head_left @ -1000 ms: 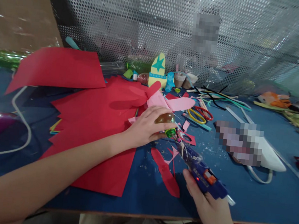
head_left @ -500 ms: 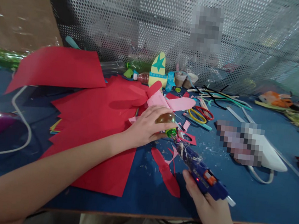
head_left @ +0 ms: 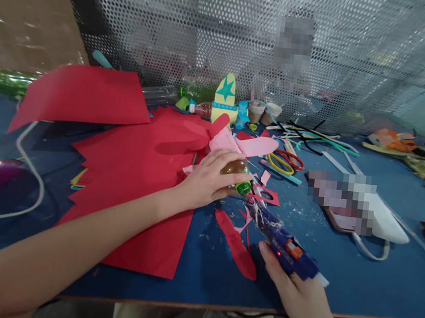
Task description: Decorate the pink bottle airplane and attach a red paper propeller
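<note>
My left hand (head_left: 210,176) is wrapped round a small plastic bottle (head_left: 236,167) lying on its side, its green cap (head_left: 243,187) turned toward me. Pink and red paper wings (head_left: 256,146) stick out just beyond that hand. In my right hand (head_left: 293,289) is a dark blue hot glue gun (head_left: 283,245) with an orange part and a small red light. Its nozzle, covered in glue strings, points at the cap; whether the tip touches is hard to tell. A red paper strip (head_left: 236,245) with rounded ends lies below the nozzle, beside pink and red scraps.
Large red paper sheets (head_left: 132,196) cover the left of the blue table. Scissors (head_left: 282,162), pipe cleaners (head_left: 313,139) and paper cups (head_left: 270,115) are toward the back, near a yellow paper rocket shape with a star (head_left: 225,99). A partly blurred phone (head_left: 338,210) and a white device with a cable (head_left: 384,217) lie right.
The glue gun has shifted slightly, its rear end tipping down and a little toward the left. My left hand and the bottle stay in place.
</note>
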